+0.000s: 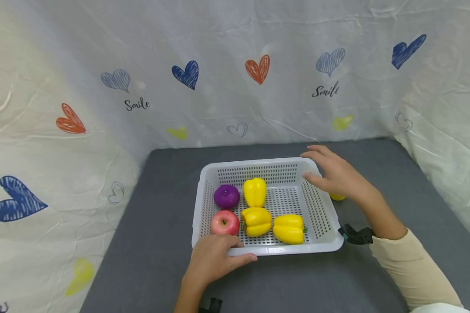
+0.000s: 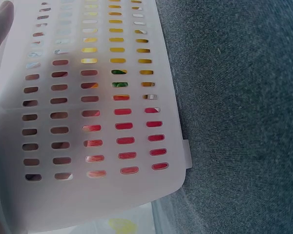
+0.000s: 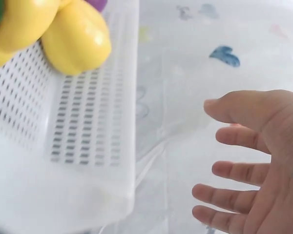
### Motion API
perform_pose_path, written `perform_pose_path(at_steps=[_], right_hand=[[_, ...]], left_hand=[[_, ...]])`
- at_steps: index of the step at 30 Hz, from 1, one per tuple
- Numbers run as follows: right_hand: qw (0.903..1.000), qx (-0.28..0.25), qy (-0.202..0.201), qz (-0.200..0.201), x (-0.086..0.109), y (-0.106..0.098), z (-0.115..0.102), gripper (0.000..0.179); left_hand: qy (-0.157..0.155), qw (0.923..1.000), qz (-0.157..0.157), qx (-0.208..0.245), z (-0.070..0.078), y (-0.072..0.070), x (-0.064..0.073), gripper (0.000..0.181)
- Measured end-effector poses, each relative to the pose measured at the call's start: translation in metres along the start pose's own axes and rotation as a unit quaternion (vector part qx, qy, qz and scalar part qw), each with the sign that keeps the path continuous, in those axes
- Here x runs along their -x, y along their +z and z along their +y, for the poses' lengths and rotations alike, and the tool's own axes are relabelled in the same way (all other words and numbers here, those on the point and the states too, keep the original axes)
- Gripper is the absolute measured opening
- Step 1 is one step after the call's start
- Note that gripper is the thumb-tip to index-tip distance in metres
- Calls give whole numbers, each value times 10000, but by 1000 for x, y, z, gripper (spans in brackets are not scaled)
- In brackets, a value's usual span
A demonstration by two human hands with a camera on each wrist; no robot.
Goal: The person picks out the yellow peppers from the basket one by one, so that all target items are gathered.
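Note:
A white perforated plastic basket stands on the grey surface. Inside lie three yellow bell peppers, a red apple and a round purple vegetable. My left hand grips the front rim near its left end, fingers over the inside and thumb outside. In the left wrist view the apple's red shows through the slots of the basket wall. Over the basket's far right corner my right hand has its fingers spread and holds nothing; the right wrist view shows a gap between its fingertips and the rim.
Another yellow object sits right of the basket, mostly hidden by my right hand. A white curtain printed with hearts rises behind and along both sides of the grey table.

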State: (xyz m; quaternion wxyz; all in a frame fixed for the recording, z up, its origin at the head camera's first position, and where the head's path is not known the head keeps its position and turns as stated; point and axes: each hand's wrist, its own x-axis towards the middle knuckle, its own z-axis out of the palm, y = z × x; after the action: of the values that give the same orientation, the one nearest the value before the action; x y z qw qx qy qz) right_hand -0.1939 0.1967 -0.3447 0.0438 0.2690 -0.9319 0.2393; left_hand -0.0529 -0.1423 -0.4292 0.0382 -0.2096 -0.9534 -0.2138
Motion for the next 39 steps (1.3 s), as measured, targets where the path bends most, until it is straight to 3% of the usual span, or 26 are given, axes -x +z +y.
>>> perform_pose_path(at_steps=[8, 16, 30, 39], right_hand=[[9988, 122, -401, -260, -13, 10, -20, 49], [9936, 429, -663, -813, -27, 28, -33, 52], [9733, 905, -845, -1934, -53, 56, -50, 52], [9737, 602, -974, -1971, -62, 73, -49, 43]], left_hand=[[0, 10000, -42, -35, 1, 0, -1, 46], [-60, 10000, -8, -12, 3, -4, -1, 46], [-88, 9998, -114, 101, 6, -5, -1, 48], [-66, 10000, -46, 32, 6, -5, -2, 47]])
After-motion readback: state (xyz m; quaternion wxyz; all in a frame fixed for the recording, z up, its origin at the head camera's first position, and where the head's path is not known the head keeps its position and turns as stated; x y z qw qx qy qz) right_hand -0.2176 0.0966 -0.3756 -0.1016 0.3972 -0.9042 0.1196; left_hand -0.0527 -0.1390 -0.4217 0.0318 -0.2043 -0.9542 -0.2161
